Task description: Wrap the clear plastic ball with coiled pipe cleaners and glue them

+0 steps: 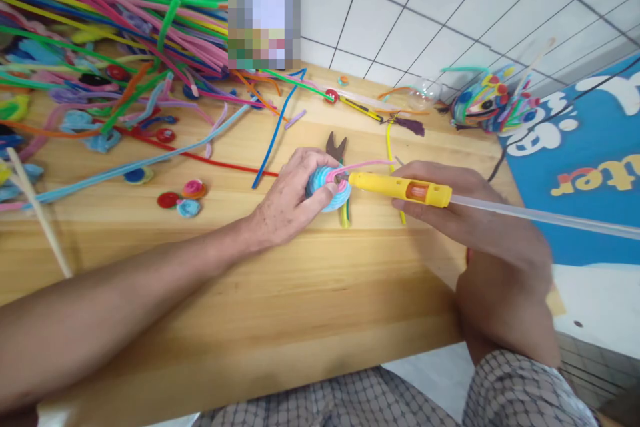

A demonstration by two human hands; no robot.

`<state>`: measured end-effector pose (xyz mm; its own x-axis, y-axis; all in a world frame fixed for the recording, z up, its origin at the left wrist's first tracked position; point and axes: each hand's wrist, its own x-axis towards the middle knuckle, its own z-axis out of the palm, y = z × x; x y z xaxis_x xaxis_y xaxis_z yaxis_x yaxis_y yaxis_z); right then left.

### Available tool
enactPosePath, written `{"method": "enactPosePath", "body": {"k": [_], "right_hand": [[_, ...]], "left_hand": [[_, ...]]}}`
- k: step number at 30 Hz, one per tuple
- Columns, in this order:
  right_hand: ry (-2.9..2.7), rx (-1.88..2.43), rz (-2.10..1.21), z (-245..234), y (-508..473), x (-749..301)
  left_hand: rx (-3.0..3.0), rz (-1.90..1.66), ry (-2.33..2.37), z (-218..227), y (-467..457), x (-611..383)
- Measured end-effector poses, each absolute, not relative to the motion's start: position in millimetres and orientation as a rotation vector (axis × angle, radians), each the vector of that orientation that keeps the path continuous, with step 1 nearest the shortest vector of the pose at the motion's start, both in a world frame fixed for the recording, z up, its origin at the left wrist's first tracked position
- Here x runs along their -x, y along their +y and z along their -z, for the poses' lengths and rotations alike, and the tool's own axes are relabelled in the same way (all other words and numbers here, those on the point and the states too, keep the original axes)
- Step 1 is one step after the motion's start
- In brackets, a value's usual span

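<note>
My left hand (293,197) is closed round a small coiled disc of blue and pink pipe cleaner (320,195), holding it just above the wooden table. A loose pink strand (367,164) sticks out of the disc to the right. In my right hand (465,213) is a yellow hot glue gun (385,187), with a long translucent glue stick (545,213) coming out of its rear. Its nozzle points left and reaches the pink middle of the disc; whether it touches is unclear. Partly hidden behind the disc lie pliers (337,147) with dark jaws and yellow-green handles.
A big bundle of colourful pipe cleaners (150,27) fills the back left. Small coiled pieces (188,207) lie left of my left hand. A yellow utility knife (360,108) and a purple tassel (407,124) lie at the back. Colourful pipe-cleaner figures (490,103) stand by a blue printed sheet (590,213).
</note>
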<state>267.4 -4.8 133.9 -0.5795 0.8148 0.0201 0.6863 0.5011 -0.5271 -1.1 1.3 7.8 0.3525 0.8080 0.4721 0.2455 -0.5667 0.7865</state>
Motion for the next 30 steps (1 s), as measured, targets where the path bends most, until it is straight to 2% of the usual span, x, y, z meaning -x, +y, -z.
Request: {"method": "enactPosePath", "body": {"k": [30], "right_hand": [[-2.477,1.281,-0.71,-131.2,-4.9,-265.3]], "left_hand": [[-2.017,-1.216,0.91,-4.4,1.9,0.6]]}}
